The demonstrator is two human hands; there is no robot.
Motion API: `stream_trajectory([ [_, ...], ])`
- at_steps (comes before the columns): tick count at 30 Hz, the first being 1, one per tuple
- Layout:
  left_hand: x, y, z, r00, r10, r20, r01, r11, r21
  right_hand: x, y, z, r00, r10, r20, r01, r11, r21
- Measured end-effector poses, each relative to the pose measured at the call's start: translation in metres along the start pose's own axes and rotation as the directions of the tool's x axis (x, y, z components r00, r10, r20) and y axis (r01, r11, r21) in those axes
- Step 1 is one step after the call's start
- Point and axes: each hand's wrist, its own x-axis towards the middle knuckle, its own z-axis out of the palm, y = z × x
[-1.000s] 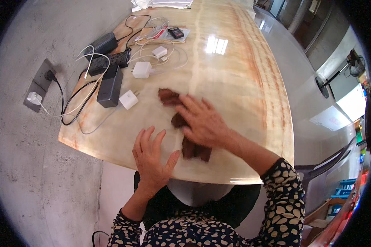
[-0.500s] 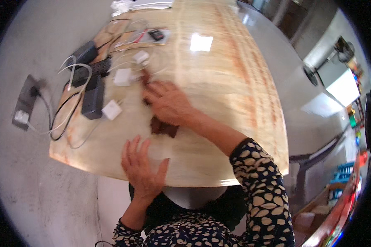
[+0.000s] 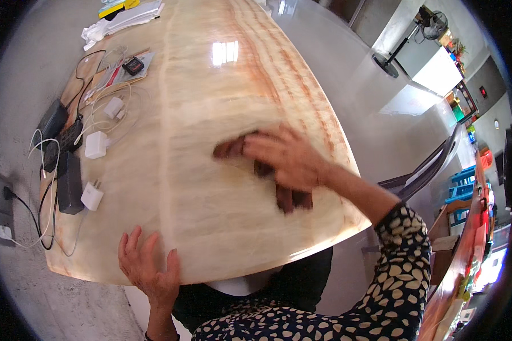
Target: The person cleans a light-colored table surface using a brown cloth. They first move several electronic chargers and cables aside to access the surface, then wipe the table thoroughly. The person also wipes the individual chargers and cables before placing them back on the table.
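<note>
My right hand (image 3: 287, 159) presses flat on a dark brown cloth (image 3: 293, 199), which lies on the glossy cream and orange stone table (image 3: 210, 85). One end of the cloth pokes out past my fingertips and the other shows under my wrist. The hand and cloth are blurred by motion, right of the table's middle. My left hand (image 3: 145, 264) rests on the table's near edge with fingers spread and nothing in it.
White plug adapters (image 3: 95, 145), a black power brick (image 3: 69, 182) and tangled cables (image 3: 105, 96) lie along the table's left side. A floor socket (image 3: 3, 210) sits left of it. Papers (image 3: 125, 17) lie at the far left corner, and a chair (image 3: 426, 170) stands to the right.
My right hand has swept the brown cloth to the right across the table. My left hand has stayed near the front edge, sliding a little left.
</note>
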Motion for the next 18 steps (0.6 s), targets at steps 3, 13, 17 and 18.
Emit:
stream_trajectory([
  [3, 0.0, 0.004, 0.005, 1.0, -0.021, -0.011, 0.021, 0.999, -0.035, 0.024, 0.066, -0.001, 0.983, 0.162, -0.086, -0.154, 0.984, 0.091],
  [13, 0.002, 0.001, 0.005, 0.994, -0.021, -0.106, 0.013, 0.997, -0.074, 0.026, 0.174, 0.018, 0.387, 0.903, -0.187, -0.919, 0.393, -0.003],
  [17, 0.001, 0.003, 0.01, 0.99, 0.025, -0.139, -0.036, 0.996, -0.08, -0.047, 0.156, 0.026, 0.68, 0.731, -0.062, -0.675, 0.59, -0.442],
  [18, 0.001, 0.002, 0.011, 0.99, 0.023, -0.141, -0.033, 0.997, -0.071, -0.062, 0.136, 0.023, 0.722, 0.681, -0.119, -0.644, 0.599, -0.476],
])
